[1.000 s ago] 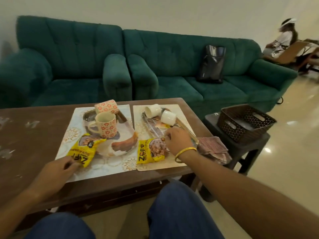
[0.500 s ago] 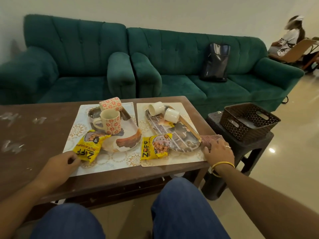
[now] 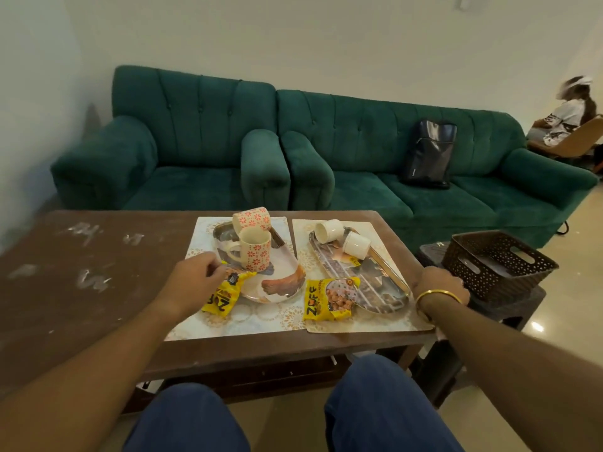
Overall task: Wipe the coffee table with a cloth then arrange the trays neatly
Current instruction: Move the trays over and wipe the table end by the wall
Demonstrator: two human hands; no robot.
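The brown coffee table (image 3: 81,308) has white smears (image 3: 88,278) on its left half. Two placemats lie on its right half. The left tray (image 3: 284,288) carries an upright floral mug (image 3: 254,252), a tipped floral mug (image 3: 251,218) and a yellow snack packet (image 3: 225,295). The right tray (image 3: 385,282) has two white cups (image 3: 357,244) on their sides and another yellow packet (image 3: 329,298). My left hand (image 3: 195,278) reaches to the left tray's near rim by the packet, fingers curled. My right hand (image 3: 440,285) curls down past the table's right edge, covering the cloth.
A brown perforated basket (image 3: 499,265) stands on a dark stool (image 3: 528,308) just right of the table. Behind the table are a green armchair (image 3: 169,158) and a green sofa (image 3: 375,164) with a black bag (image 3: 427,154). A person (image 3: 567,115) sits far right. My knees are under the near edge.
My left hand moved forward from the placemat's front corner to the left tray's rim. My right hand left the right tray, settled on the cloth beside the table, and now covers it. The camera tilted up.
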